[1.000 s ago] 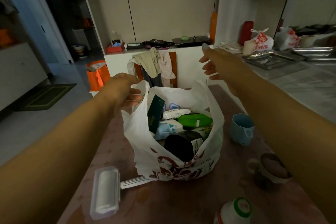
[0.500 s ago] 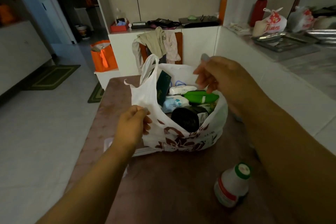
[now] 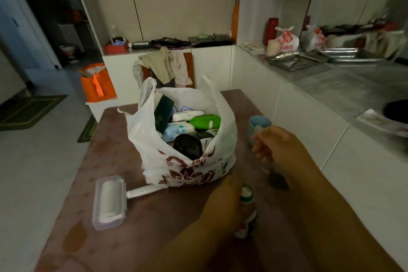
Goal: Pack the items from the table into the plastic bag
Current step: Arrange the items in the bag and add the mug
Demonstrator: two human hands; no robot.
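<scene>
Both hands working just front of plastic bag (image 3: pixel 183 161): left hand (image 3: pixel 223 203) gripping small bottle (image 3: pixel 247 212), right hand (image 3: pixel 276 146) hovering, fingers loosely curled, holding nothing.

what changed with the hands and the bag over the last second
The left hand let go of the white plastic bag rim and dropped to the small white bottle with a green cap; whether it grips it is unclear. The right hand came back from over the bag toward the light blue cup. The bag, its contents and the white lint roller stayed put.
</scene>
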